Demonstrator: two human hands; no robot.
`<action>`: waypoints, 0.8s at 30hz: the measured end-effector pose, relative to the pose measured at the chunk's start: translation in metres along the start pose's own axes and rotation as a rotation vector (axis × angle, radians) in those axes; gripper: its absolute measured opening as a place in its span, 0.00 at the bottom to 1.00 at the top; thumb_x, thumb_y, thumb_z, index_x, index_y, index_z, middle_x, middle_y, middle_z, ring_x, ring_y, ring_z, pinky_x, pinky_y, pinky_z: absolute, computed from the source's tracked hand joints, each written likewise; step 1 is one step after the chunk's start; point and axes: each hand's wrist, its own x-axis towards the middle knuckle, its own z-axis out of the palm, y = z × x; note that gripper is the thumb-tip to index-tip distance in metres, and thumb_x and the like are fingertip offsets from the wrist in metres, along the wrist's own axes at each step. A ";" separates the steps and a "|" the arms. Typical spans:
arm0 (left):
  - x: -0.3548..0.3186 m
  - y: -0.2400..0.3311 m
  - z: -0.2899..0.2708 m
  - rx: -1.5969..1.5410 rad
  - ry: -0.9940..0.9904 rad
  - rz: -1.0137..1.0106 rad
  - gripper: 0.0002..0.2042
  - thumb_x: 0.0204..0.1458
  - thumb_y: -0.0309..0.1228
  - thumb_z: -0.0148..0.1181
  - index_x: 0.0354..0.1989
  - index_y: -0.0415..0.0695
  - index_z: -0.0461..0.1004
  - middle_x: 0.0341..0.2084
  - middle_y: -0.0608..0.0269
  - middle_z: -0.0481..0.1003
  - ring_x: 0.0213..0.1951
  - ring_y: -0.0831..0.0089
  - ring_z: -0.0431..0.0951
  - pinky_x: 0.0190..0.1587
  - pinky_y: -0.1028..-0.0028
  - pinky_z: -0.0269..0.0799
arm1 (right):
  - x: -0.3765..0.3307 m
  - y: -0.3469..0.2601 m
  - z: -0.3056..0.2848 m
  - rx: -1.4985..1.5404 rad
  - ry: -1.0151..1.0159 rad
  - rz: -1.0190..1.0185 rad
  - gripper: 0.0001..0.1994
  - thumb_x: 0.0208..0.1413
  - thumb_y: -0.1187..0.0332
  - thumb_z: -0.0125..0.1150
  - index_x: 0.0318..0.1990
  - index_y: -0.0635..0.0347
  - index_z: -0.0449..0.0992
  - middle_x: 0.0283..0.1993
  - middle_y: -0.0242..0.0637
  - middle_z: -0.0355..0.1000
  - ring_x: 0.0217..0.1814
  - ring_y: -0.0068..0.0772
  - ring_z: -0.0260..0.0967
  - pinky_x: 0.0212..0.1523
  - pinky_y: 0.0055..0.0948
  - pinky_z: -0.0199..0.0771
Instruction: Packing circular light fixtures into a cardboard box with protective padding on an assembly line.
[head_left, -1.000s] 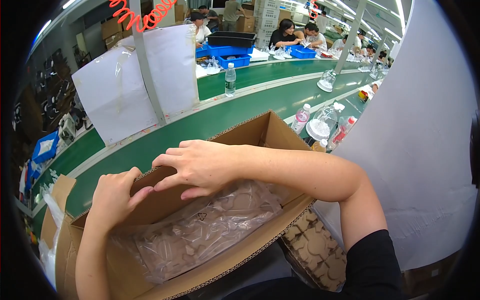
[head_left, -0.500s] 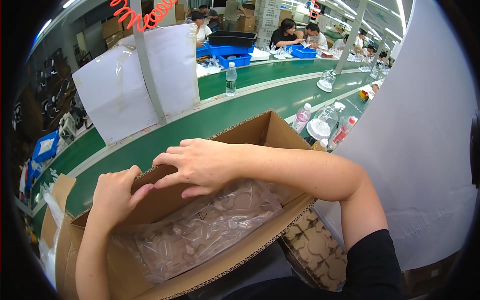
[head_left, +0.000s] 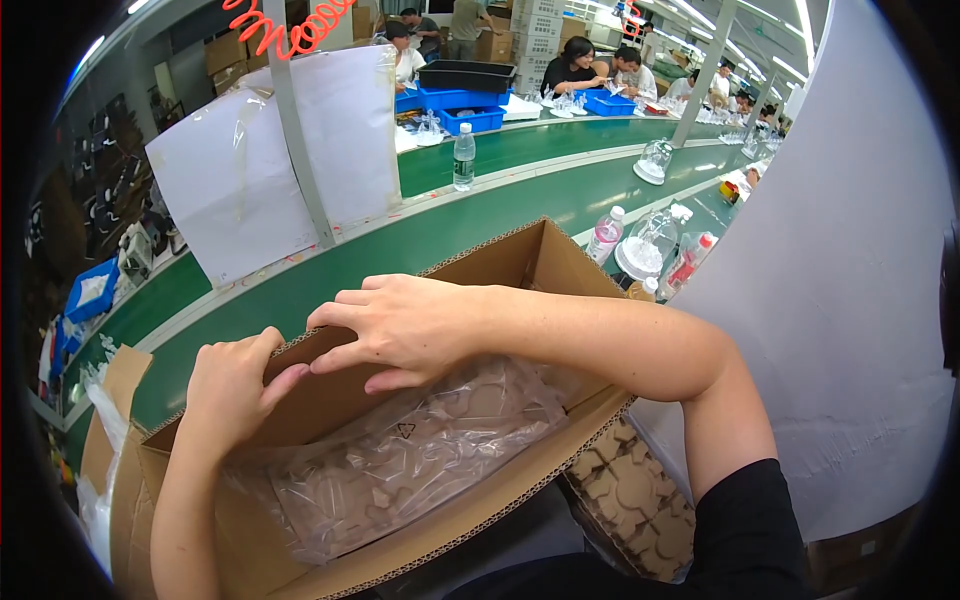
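In front of me is an open cardboard box [head_left: 500,480], tilted on the green conveyor's near side. My left hand [head_left: 230,385] grips the top edge of its far wall near the left corner, thumb inside and fingers over the outside. Just to the right, my right hand [head_left: 405,322] reaches across the box and hooks its fingers over the same edge, thumb inside. The two thumbs nearly meet. At the bottom of the box lies a clear plastic bag [head_left: 430,455] over brown molded-pulp trays. The fingertips behind the far wall are hidden.
Another molded-pulp tray [head_left: 640,490] sits below the box at right. Bottles [head_left: 606,235] and a clear dome [head_left: 648,243] stand beyond the box's right corner, by a white panel [head_left: 840,300]. A water bottle [head_left: 464,158] stands by the green conveyor [head_left: 400,250]. Co-workers sit farther back.
Almost nothing differs. Both hands keep their hold on the box edge, and the view has shifted very slightly.
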 end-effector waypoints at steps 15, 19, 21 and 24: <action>-0.002 0.001 -0.004 -0.015 -0.034 -0.029 0.16 0.56 0.43 0.69 0.38 0.43 0.74 0.27 0.50 0.79 0.34 0.47 0.80 0.36 0.54 0.72 | 0.001 -0.001 -0.005 0.016 -0.024 -0.009 0.28 0.61 0.54 0.68 0.69 0.41 0.73 0.66 0.43 0.66 0.61 0.41 0.70 0.54 0.40 0.74; 0.001 -0.003 0.006 -0.048 0.001 0.011 0.16 0.57 0.44 0.68 0.38 0.43 0.74 0.27 0.50 0.79 0.34 0.48 0.80 0.36 0.54 0.72 | -0.001 0.001 -0.001 0.004 -0.032 0.004 0.28 0.61 0.54 0.67 0.69 0.41 0.73 0.67 0.43 0.66 0.60 0.40 0.70 0.53 0.39 0.74; -0.001 -0.002 0.002 -0.038 -0.006 -0.010 0.16 0.58 0.44 0.68 0.38 0.43 0.74 0.26 0.50 0.79 0.33 0.48 0.80 0.36 0.54 0.72 | 0.000 0.000 0.000 0.010 -0.024 -0.004 0.28 0.61 0.54 0.67 0.69 0.41 0.73 0.67 0.43 0.66 0.60 0.40 0.70 0.53 0.39 0.74; -0.001 -0.002 0.000 -0.048 -0.005 -0.002 0.16 0.58 0.44 0.68 0.38 0.43 0.75 0.26 0.50 0.79 0.33 0.48 0.80 0.36 0.54 0.72 | 0.002 0.000 -0.002 0.020 -0.032 -0.007 0.27 0.62 0.54 0.67 0.69 0.41 0.73 0.67 0.43 0.65 0.59 0.40 0.70 0.53 0.39 0.74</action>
